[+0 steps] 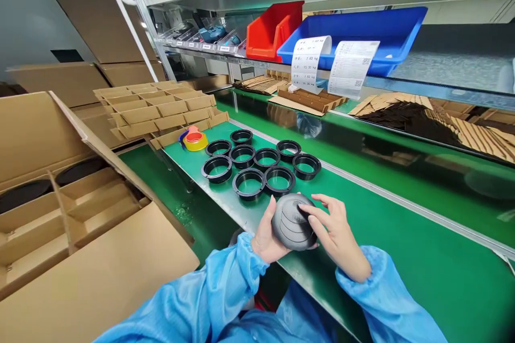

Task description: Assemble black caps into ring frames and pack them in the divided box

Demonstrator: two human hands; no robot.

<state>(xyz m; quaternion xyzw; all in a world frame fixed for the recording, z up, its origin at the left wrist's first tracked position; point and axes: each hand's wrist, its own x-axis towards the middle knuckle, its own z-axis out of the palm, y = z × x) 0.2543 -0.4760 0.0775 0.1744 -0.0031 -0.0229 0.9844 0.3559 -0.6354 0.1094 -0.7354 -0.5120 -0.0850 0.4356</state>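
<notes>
My left hand (267,236) cups a dark grey, ball-like round piece (293,230) from the left and below, close to the near edge of the green bench. Curved grooves run over its surface, and a small raised mark shows near its top. With fingers apart, my right hand (332,225) rests its fingertips on the top right of this piece, without gripping it. Just beyond my hands stand several black flanged rings (249,182) in a loose cluster. The underside of the grey piece is hidden by my left palm.
An open carton (132,246) with cardboard dividers and black round pieces is at left. Behind it lie stacked cardboard dividers (161,110). Tape rolls (195,141) sit at the bench's far end. A shelf above carries a red bin (265,37) and a blue tray (354,32).
</notes>
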